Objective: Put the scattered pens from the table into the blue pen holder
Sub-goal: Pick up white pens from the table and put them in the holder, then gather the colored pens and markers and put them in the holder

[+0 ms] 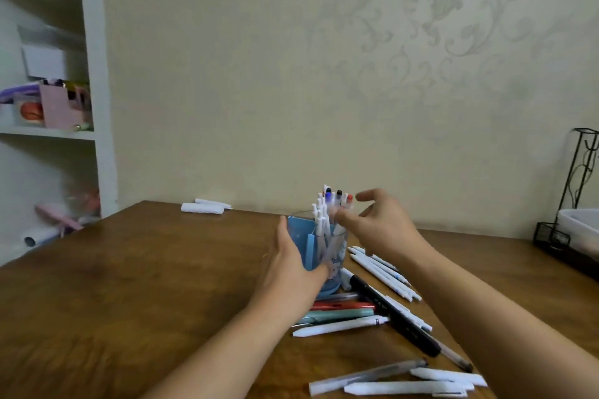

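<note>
Pens (pixel 372 304) half-loaded; left hand (pixel 291 256) cups blue pen holder (pixel 306 244), right hand (pixel 379 223) spread, empty above it. Next: grab another from table (pixel 129 285).

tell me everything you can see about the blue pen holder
The blue pen holder stands upright on the wooden table. It looks like clear, blue-tinted plastic on a round base, with a solid blue panel inside. Several white pens stand in it, caps poking above the rim. The left hand cups its near left side. The right hand is at the pen tops, fingers spread. More pens lie around its base.
</note>
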